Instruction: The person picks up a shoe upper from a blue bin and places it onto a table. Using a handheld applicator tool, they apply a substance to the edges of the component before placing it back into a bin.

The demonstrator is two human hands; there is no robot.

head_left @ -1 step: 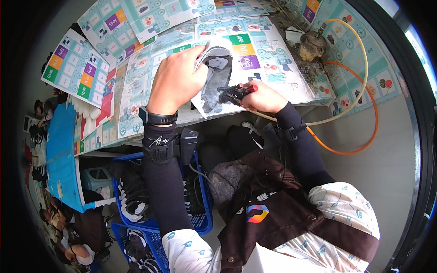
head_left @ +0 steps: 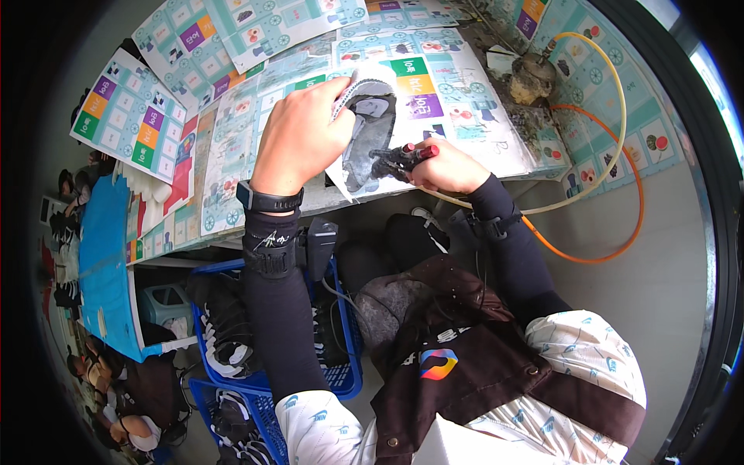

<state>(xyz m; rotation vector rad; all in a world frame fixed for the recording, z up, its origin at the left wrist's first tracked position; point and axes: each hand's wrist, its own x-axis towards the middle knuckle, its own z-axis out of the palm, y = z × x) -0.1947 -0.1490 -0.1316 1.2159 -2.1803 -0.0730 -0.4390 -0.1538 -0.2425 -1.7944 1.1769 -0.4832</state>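
Note:
My left hand is closed on the left edge of a shoe sole on the worktop. The sole has a white rim at its far end and a patchy dark grey inner face, tilted toward me. My right hand is wrapped round a small black spray gun with red knobs. The gun's nozzle points left at the near part of the sole, close to its surface. I cannot tell whether it touches. A pale yellow hose runs off to the right from beneath my right hand.
Patterned paper sheets cover the worktop. A crusted metal pot stands at the back right. An orange hose loops beside the table. Below left are a blue basket of shoes and a blue panel. People sit farther left.

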